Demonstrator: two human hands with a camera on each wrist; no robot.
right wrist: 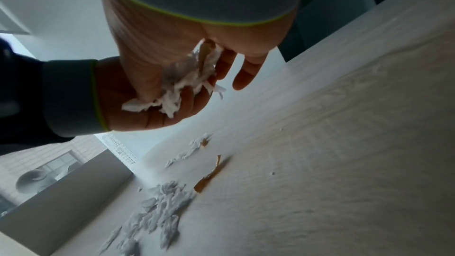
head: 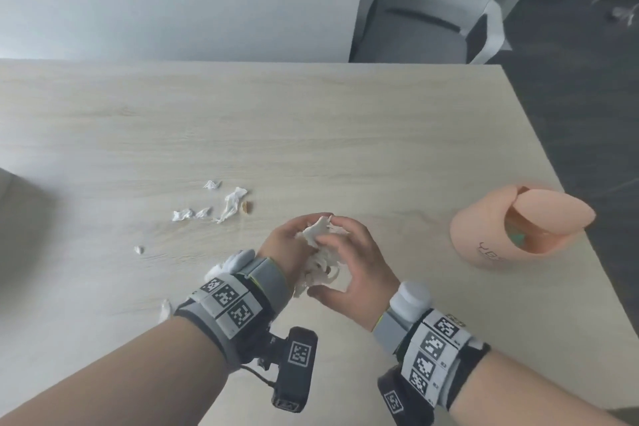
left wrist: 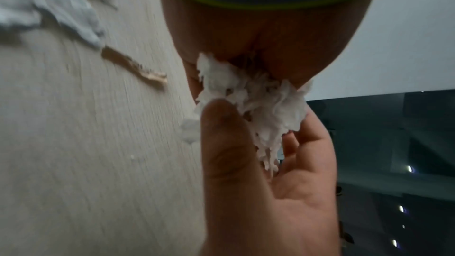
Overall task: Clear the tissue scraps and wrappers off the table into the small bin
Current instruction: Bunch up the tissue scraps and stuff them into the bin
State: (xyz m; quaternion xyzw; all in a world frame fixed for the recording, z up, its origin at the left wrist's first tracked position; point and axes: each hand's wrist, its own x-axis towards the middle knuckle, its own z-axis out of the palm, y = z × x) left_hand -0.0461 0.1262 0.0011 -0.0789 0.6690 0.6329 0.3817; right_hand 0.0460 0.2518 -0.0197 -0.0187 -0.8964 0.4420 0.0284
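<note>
Above the table (head: 311,121), I held the tissue wad (head: 320,252) cupped loosely between left hand (head: 287,245) and right hand (head: 359,263), well short of the bin (head: 484,239), so shreds risked dropping beside the scraps (head: 214,206).

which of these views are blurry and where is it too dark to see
Head view: fairly sharp, evenly lit, table edges bowed. Left wrist view: motion-blurred tissue scraps, dark right background. Right wrist view: backlit, so the tissue wad and palms are shaded.
</note>
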